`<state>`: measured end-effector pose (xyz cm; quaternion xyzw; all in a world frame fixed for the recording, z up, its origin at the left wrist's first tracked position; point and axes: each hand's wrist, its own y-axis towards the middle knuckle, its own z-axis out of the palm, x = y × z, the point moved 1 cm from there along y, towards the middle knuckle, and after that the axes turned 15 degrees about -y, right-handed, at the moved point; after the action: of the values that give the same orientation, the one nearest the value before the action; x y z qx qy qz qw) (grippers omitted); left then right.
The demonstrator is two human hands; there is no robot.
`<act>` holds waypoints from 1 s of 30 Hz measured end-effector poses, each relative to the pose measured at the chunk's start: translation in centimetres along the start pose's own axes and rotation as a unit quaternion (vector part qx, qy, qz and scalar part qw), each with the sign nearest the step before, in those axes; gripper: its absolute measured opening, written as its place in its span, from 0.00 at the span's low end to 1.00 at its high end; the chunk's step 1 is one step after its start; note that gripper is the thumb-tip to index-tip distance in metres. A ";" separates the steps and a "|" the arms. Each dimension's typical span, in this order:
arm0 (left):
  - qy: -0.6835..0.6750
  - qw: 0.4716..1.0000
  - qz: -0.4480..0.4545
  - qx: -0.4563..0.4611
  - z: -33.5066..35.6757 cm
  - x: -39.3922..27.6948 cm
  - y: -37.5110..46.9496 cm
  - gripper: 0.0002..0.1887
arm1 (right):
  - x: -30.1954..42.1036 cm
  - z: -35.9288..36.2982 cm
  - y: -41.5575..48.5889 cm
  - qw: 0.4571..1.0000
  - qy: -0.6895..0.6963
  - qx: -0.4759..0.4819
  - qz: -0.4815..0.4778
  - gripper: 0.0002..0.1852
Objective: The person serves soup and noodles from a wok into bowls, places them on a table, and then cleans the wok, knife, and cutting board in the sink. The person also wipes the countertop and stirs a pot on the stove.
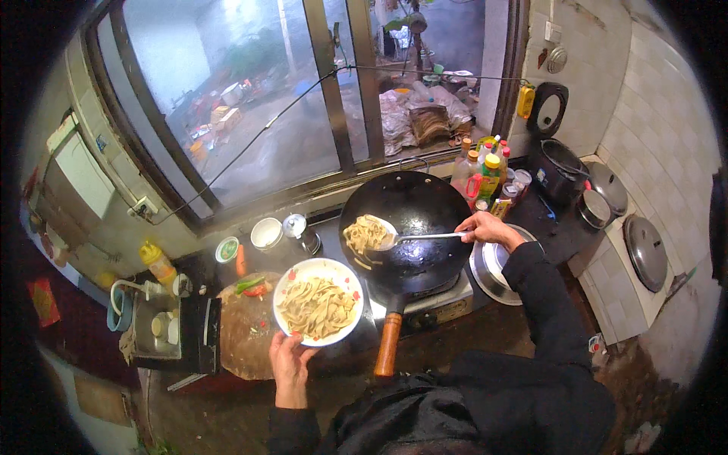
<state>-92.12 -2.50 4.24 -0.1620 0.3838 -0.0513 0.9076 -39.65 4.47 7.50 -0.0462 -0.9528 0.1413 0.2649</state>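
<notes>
My left hand (291, 364) grips the lower rim of a white bowl (277, 290) with red marks, which holds wide flat noodles (317, 307). The bowl is raised near the round wooden cutting board (242, 335). In my right hand (488, 232) is the handle of a metal spatula (429, 236). Its blade lies at the left side of a black wok (418, 199), with more noodles (364, 232) on and beside it. The wok sits on a gas stove (449, 310), its wooden handle (388, 344) pointing towards me.
Chopped green and red peppers (254, 286) lie on the board. Behind it are a carrot (241, 260), a small bowl (227, 249), a white bowl (266, 233) and a metal-lidded jar (294, 226). A sink (153, 341) is left. Bottles (490, 176), a metal basin (480, 278) and a dark pot (560, 170) stand right.
</notes>
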 end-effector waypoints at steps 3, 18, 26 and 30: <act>0.020 1.000 -0.004 0.009 1.2 0.2 0.9 0.19 | -0.3 -0.9 -2.1 0.998 0.045 -0.048 -0.009 0.18; -0.013 0.997 -0.077 0.023 8.5 7.4 6.2 0.16 | 10.5 -5.6 -16.4 0.841 -0.334 -0.410 -0.109 0.20; 0.020 0.995 -0.092 0.037 8.6 7.5 5.0 0.15 | 11.2 -5.5 -18.0 0.759 -0.423 -0.481 -0.118 0.18; 0.005 0.994 -0.098 0.047 8.5 7.6 5.2 0.13 | 8.8 -5.3 -16.6 0.874 -0.259 -0.410 -0.040 0.18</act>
<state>-80.92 2.95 2.90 -0.1559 0.3679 -0.1584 0.9029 -44.61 -8.65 21.05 -0.0738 -0.9607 -0.2659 -0.0283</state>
